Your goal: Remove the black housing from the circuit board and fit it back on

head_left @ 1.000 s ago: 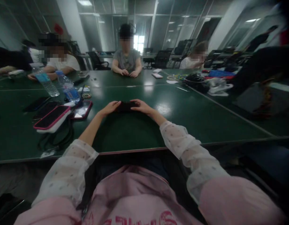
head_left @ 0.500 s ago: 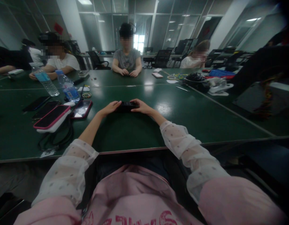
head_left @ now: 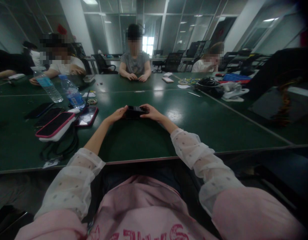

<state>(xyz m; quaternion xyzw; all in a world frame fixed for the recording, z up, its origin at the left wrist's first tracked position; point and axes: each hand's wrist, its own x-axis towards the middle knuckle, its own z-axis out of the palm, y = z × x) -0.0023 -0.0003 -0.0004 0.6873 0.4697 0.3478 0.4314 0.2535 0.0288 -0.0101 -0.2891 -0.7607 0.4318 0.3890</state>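
A black, glossy, flat phone (head_left: 134, 111) is held sideways between my two hands, just over the green table (head_left: 136, 141). My left hand (head_left: 119, 113) grips its left end, with the thumb along the near top edge. On the opposite end, my right hand (head_left: 151, 112) is closed with the thumb in front and fingers behind. The far side of the phone and some fingertips are hidden. Light reflects off its upper face.
Left of my hands lie a pink-edged phone (head_left: 87, 116), another pink-cased phone (head_left: 56, 124) on a white case, and black cords (head_left: 60, 145). Two water bottles (head_left: 72, 93) stand behind. A pen (head_left: 194, 94) and a cable pile (head_left: 206, 83) sit right. Co-workers sit opposite.
The phone has tilted in my hands, so more of its glossy face shows. My hands shifted only slightly. A co-worker at the far left has raised a hand.
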